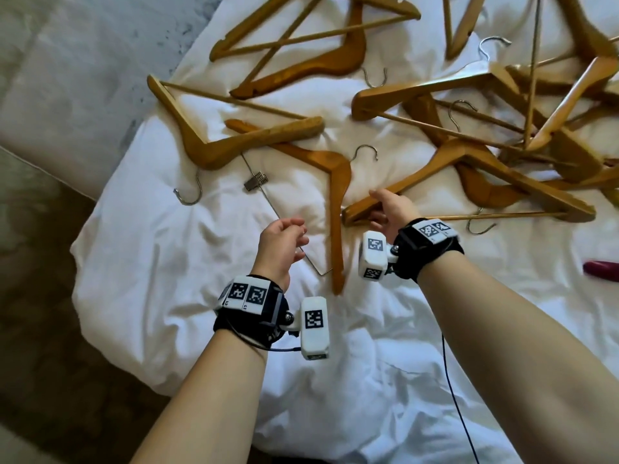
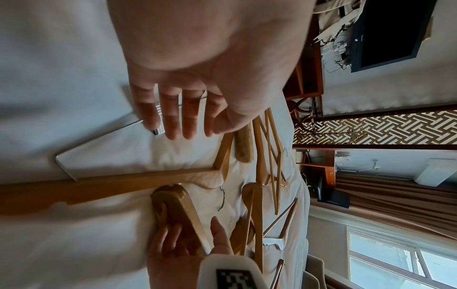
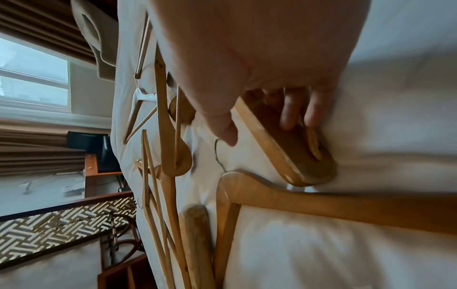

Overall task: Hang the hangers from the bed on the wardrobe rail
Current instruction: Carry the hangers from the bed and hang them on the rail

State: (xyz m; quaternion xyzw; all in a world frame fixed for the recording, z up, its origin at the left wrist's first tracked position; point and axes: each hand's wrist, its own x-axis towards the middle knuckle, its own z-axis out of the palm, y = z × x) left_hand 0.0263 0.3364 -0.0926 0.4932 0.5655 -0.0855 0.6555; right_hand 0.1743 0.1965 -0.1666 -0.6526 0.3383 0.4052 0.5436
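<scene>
While a rumpled white duvet [image 1: 187,296] is covering the bed, wooden hangers [image 1: 268,135] are lying scattered and overlapping across it, most of them beyond the hands, their honey-coloured arms smooth and rounded at the ends, with thin dowel bars and bent steel hooks. Just left of the nearest hanger [image 1: 435,175], a clip hanger [image 1: 256,182] of bare wire is lying flat. The right hand [image 1: 388,209] is curling its fingers [image 3: 288,117] around that nearest hanger's blunt end, thumb on top. The left hand [image 1: 279,244] is hovering above the duvet, fingers loosely extended, gripping nothing. Beyond the bed, brown curtains [image 2: 395,199], a window [image 2: 395,260] and a wall-mounted screen [image 2: 390,31] are showing.
</scene>
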